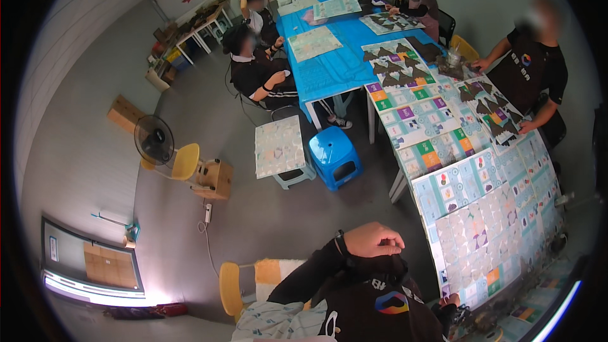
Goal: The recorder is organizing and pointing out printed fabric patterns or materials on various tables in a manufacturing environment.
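1. Left hand (373,239) raised against the chest, fingers curled into a loose fist, pressing on the dark fabric of the black shirt (380,297); wrist bent, a black watch band just behind it.
2. Right hand (451,301) low at the table's near edge, mostly hidden behind the torso; fingers seemingly bent around some small dark items, grip impossible to tell.
3. Black shirt dark and creased, with a rounded multicoloured emblem on the chest.
4. Just right of both hands, a long table (405,180) covered with pale printed sheets (481,228) showing grids of coloured squares and dark triangular shapes.
5. Farther off: a blue plastic stool (334,155), a low stool carrying a printed sheet (279,147), a standing fan (154,140), a yellow chair (185,161).
6. At the far tables, several other people seated or leaning over similar sheets.
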`<state>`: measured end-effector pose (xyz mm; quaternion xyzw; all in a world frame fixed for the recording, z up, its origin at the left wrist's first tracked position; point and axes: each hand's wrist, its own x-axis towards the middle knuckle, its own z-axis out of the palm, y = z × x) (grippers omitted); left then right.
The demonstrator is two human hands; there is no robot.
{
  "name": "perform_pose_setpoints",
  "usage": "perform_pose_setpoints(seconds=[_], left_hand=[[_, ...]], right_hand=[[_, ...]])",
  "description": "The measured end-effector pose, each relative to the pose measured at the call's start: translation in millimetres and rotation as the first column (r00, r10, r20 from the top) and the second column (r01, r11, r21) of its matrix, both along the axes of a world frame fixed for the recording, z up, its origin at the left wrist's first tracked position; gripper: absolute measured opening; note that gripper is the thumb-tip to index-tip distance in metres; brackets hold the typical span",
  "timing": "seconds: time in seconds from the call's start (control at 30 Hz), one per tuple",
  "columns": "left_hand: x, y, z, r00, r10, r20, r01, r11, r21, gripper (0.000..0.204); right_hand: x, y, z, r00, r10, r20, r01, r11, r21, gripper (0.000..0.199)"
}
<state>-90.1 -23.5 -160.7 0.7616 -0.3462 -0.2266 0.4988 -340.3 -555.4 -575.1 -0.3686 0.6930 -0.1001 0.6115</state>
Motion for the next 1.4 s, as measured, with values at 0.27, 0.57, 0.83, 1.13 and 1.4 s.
perform_pose_setpoints(seconds=[0.27, 0.57, 0.83, 1.13, 1.4], left_hand=[[2.6, 0.4, -2.4, 1.0, -0.001, -0.018, 0.001, 1.0, -0.001, 0.021], [0.9, 4.2, -7.7, 0.999, 0.023, -0.03, -0.022, 1.0, 0.01, 0.021], [3.5, 5.6, -8.0, 0.999, 0.015, -0.041, -0.015, 1.0, -0.006, 0.021], [0.3, 7.6, -13.6, 0.999, 0.02, -0.032, -0.021, 0.999, -0.026, 0.019], [-5.2, 6.2, -24.8, 0.993, 0.036, -0.111, -0.042, 0.998, -0.055, 0.019]], right_hand=[[-25.9, -8.9, -61.5, 0.979, 0.19, 0.074, -0.19, 0.982, -0.018, 0.032], [24.4, 41.6, 10.5, 0.999, 0.051, 0.005, -0.051, 0.997, 0.065, 0.038], [23.4, 46.7, 14.9, 1.0, 0.023, 0.003, -0.023, 0.999, 0.033, 0.034], [8.7, 29.9, -2.5, 0.998, 0.0, -0.06, 0.004, 0.999, 0.052, 0.034], [2.3, 35.8, 0.6, 1.0, -0.013, -0.019, 0.014, 0.998, 0.055, 0.025]])
